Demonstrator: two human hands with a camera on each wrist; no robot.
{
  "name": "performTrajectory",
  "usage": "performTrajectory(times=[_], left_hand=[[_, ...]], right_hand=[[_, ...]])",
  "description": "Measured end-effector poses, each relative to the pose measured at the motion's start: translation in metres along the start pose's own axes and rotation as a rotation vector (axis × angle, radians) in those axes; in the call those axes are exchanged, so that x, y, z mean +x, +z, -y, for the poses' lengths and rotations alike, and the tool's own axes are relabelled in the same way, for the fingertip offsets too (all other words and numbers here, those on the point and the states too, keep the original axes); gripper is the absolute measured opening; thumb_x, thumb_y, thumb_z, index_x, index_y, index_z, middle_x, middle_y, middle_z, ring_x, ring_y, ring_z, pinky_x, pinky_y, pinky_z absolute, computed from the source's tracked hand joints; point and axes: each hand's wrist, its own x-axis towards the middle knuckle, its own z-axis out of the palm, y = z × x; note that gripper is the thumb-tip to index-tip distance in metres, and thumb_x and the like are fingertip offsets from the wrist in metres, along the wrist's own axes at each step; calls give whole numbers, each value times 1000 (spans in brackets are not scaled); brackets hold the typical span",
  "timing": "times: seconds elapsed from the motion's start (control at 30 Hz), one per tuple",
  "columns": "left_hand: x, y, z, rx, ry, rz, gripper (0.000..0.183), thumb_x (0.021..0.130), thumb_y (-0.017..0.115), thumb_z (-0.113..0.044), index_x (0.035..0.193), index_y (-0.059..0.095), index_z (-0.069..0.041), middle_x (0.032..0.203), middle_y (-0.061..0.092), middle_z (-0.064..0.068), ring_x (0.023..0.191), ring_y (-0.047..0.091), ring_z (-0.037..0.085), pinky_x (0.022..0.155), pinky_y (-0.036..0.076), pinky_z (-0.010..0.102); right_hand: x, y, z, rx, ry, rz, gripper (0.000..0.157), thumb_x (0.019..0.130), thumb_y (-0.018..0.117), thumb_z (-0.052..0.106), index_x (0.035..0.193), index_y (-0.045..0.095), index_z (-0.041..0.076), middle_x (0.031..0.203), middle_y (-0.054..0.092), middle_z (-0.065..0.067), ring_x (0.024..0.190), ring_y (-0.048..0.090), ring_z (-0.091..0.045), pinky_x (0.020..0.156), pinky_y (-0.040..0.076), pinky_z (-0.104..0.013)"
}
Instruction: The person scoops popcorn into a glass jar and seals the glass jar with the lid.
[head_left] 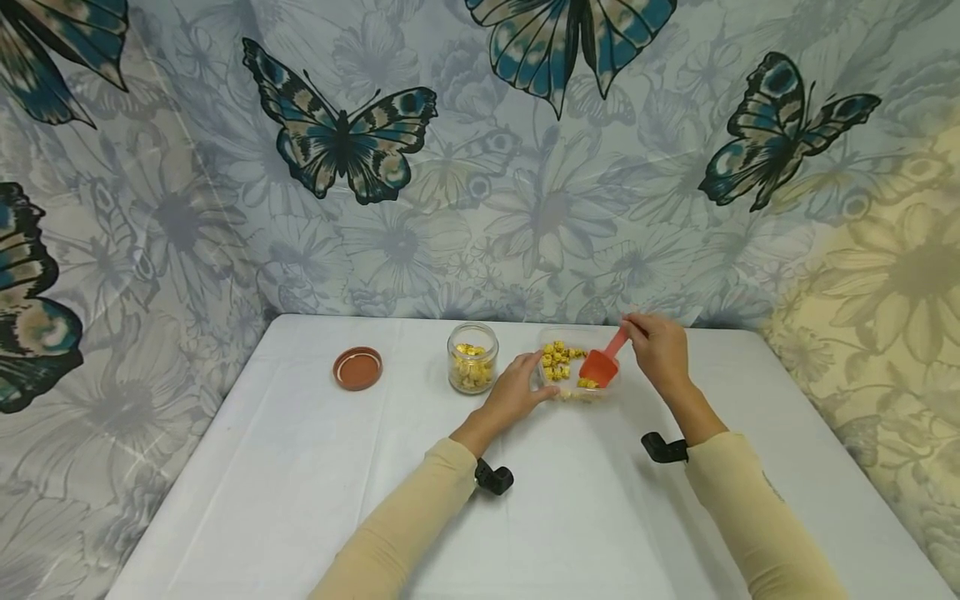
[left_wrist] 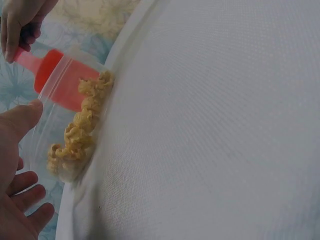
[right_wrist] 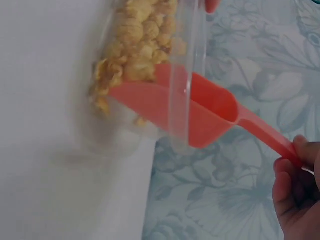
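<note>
A red plastic scoop [head_left: 599, 367] dips into a clear plastic container [right_wrist: 181, 107] that holds yellow caramel popcorn [left_wrist: 82, 122]. My right hand [head_left: 658, 350] pinches the end of the scoop's handle, with the handle slanting up to the right. Through the clear wall, the scoop's blade shows against the popcorn. My left hand [head_left: 517, 387] is at the container's left front corner, its fingers spread and the thumb along the front rim. To its left stands an uncapped glass jar [head_left: 472, 367], partly filled with the same popcorn.
A round reddish-brown lid [head_left: 357, 368] lies on the white-covered table [head_left: 285, 475], left of the jar. Behind the table's far edge hangs a floral backdrop [head_left: 465, 242] with butterflies. A black wrist camera [head_left: 663, 448] sits on the right forearm, another [head_left: 495, 479] on the left.
</note>
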Motion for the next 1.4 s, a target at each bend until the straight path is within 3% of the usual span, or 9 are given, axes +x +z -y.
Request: performTrajectory(times=[0.17, 0.27, 0.37, 0.57, 0.73, 0.87, 1.4], left_hand=[[1, 0, 2, 22, 12, -7, 73, 92, 65, -43, 150, 37, -10, 149, 45, 10, 138, 44, 26, 113, 39, 39], [1, 1, 3, 31, 16, -15, 73, 91, 65, -44, 150, 38, -10, 148, 45, 10, 137, 45, 26, 113, 40, 39], [1, 1, 3, 31, 21, -20, 73, 91, 66, -44, 150, 38, -10, 148, 46, 10, 137, 45, 26, 113, 40, 39], [1, 1, 4, 24, 23, -23, 74, 90, 67, -44, 151, 37, -13, 148, 46, 8, 137, 45, 25, 112, 40, 39], [0, 1, 4, 17, 22, -26, 74, 90, 67, -45, 151, 37, -14, 148, 46, 8, 137, 45, 24, 112, 40, 39], [1, 1, 5, 14, 33, -29, 74, 90, 66, -44, 151, 37, -13, 148, 46, 8, 137, 45, 25, 113, 40, 39], [1, 2, 4, 16, 25, -34, 72, 90, 67, -42, 150, 39, -12, 147, 47, 8, 136, 46, 24, 112, 41, 38]], right_hand=[[-11, 1, -8, 93, 180, -33, 16, 90, 68, 7, 95, 74, -7, 78, 72, -23, 53, 55, -1, 51, 42, -10], [-20, 4, -11, 177, 300, -57, 19, 92, 66, 9, 95, 73, -8, 77, 71, -24, 51, 48, 11, 48, 40, -4], [-30, 9, -13, 250, 433, -74, 20, 93, 65, 11, 96, 73, -7, 71, 69, -19, 49, 49, 9, 46, 43, -7], [-44, 22, -14, 444, 732, -84, 26, 93, 66, 17, 105, 70, -7, 62, 60, 11, 50, 53, 3, 48, 47, -11], [-45, 28, -10, 543, 929, -19, 31, 95, 64, 18, 116, 67, -4, 65, 60, 14, 57, 54, 0, 53, 50, -14], [-42, 30, -8, 575, 1000, 12, 32, 96, 62, 17, 120, 65, -5, 66, 61, 12, 59, 55, -2, 54, 51, -16], [-33, 27, -15, 734, 1137, 34, 39, 95, 62, 14, 126, 57, -8, 59, 61, 9, 51, 53, 0, 50, 50, -15]])
